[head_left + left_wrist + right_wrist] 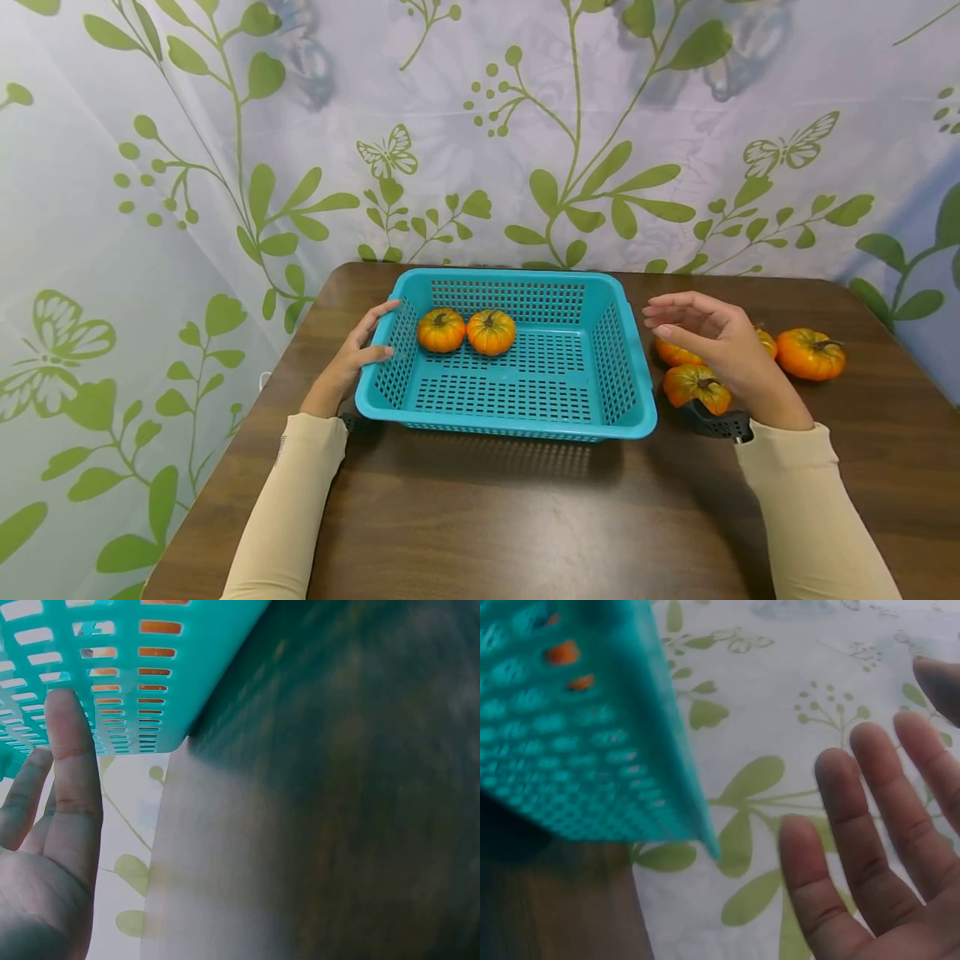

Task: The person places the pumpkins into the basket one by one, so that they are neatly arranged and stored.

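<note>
Pale hanging cloth (450, 50) along the far side, printed with green leafy stems (543, 192) and butterflies (387, 153); similar printed cloth down the left side (112, 258), bluish tint toward the right edge. Dark brown wood-grain table (420, 525), rounded far corners, just beside the cloth; soft pale glare (540, 558) on its near surface.

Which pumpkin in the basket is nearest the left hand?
The leftmost pumpkin, beside the basket's left wall; the second pumpkin sits right of it, farther from the left hand.
</note>
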The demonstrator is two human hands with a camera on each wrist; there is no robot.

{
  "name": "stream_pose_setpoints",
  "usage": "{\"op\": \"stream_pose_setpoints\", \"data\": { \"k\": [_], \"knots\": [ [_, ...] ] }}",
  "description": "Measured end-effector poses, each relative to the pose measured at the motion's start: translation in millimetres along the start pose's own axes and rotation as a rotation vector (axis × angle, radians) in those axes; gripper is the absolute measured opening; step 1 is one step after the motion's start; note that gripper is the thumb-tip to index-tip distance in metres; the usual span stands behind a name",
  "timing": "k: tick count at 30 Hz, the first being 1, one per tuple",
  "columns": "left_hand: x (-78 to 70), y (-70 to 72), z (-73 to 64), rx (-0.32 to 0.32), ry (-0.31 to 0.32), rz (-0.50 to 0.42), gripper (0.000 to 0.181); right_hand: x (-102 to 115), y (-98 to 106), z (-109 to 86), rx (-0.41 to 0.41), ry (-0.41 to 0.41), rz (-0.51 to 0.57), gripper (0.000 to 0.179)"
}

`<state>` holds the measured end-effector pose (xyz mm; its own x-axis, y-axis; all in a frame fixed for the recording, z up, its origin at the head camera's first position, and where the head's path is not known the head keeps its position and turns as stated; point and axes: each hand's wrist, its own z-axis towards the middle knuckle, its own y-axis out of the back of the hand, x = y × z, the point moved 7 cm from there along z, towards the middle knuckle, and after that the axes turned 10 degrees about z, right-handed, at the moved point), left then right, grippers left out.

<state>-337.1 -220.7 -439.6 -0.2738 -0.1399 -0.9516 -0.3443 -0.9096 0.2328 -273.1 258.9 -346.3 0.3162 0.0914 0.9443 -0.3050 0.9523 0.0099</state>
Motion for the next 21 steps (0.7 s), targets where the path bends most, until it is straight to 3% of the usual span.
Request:
{"op": "stream_pose_setpoints", "data": {
  "k": [9,13,17,21],
  "knots": [
    [-0.9,0.5,-0.1,-0.004,0.008,-0.008,0.08,-5.1,17.9,-13.6,-0.062,0.044,-0.143,0.03],
    [-0.9,0.6,0.3,-0.005,0.01,-0.007,0.08,-9.3,24.7,-20.1,-0.033,0.071,-0.197,0.031],
    [-0.1,0.6,0.4,-0.009,0.017,-0.008,0.08,-14.0,33.2,-26.5,0.009,0.104,-0.174,0.037],
    [0.9,0.1,0.0,-0.006,0.019,-0.013,0.08,-18.9,44.3,-34.5,0.006,0.113,-0.212,0.041]
  ]
}}
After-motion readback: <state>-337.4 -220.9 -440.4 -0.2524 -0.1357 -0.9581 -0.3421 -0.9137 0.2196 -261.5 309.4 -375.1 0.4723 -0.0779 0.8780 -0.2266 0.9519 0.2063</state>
